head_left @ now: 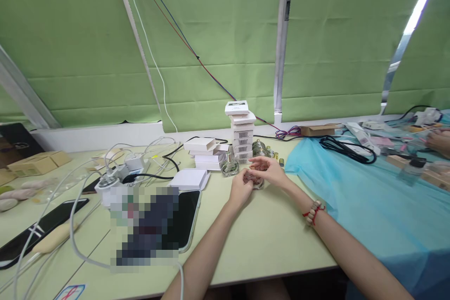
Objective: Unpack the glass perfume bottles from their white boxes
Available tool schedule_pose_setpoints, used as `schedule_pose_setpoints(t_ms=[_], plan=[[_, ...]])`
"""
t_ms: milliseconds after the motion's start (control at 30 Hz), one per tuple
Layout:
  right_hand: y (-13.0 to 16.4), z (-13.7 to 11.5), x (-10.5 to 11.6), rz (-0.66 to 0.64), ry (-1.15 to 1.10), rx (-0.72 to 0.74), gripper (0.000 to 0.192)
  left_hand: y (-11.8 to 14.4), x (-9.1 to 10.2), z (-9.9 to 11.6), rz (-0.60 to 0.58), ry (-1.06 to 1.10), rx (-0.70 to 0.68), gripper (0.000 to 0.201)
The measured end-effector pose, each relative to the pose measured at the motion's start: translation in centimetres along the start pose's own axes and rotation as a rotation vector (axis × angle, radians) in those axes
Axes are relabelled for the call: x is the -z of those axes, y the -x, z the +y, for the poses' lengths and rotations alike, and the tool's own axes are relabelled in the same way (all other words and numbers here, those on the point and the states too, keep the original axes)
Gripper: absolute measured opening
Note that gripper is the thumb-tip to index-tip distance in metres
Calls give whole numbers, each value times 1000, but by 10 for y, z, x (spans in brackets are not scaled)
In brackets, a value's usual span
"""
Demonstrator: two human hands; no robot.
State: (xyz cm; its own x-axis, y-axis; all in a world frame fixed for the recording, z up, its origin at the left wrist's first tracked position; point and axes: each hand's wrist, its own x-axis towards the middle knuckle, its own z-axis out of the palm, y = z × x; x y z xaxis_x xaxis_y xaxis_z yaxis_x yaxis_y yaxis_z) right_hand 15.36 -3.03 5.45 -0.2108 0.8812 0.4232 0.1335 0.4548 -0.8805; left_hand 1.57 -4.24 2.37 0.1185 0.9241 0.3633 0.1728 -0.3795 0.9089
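My left hand (239,191) and my right hand (270,171) meet over the pale green table (267,239), both around a small glass bottle (253,179) with a reddish look. The left hand grips it from the left; the right hand's fingers curl over its top. My right wrist wears a beaded bracelet with a red cord (314,211). Just behind the hands stand another clear glass bottle (229,165) and a tall stack of small white barcoded boxes (242,133). Small gold caps (274,153) lie by the stack.
A lower pile of white boxes (206,152) and an open white box (190,179) sit left of the hands. Phones (186,218), chargers and white cables (116,173) cover the left side. A blue sheet (369,206) covers the right, with a black cable (346,149). Another person's hand (439,140) is far right.
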Motion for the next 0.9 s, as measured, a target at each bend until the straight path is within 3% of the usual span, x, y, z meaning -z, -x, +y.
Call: schedule_pose_setpoints(t_ms=[367,667,900], plan=[[-2,6,2,-27,-2,4,41,-2,0,-5,12,-54,-7,29],[-4,5,5,-40,-150,-27,46,1,0,5,23,10,36,29],[-3,4,4,-71,-196,-66,45,0,1,2,20,-39,0,30]])
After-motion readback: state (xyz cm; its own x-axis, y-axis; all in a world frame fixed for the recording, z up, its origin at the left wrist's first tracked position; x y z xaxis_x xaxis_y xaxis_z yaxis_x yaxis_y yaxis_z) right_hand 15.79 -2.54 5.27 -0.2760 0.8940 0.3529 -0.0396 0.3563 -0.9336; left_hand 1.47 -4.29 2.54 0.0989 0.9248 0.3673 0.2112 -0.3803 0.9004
